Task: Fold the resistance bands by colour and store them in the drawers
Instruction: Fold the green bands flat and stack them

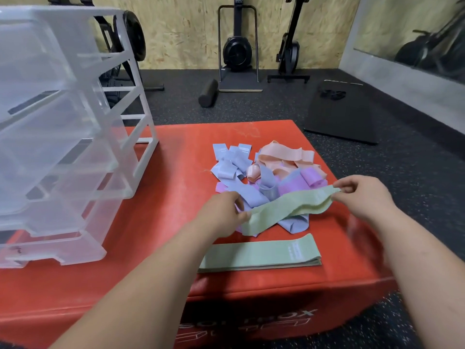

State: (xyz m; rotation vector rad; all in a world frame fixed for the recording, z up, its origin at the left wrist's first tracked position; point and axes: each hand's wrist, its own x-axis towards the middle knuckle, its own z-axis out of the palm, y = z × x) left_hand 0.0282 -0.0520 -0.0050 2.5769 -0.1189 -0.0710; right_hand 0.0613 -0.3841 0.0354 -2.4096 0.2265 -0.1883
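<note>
Drawer unit (63,147) at far left of the red box (171,167); over the mixed pile (241,159) the green band (289,207) runs left to right, just beyond the folded green stack (259,255), with my left hand (221,210) pinching its lower end and my right hand (362,195) pinching its raised end.

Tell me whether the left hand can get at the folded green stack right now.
Probably, though its grip is busy: the left hand pinches the loose green band; the stack lies uncovered close by.
</note>
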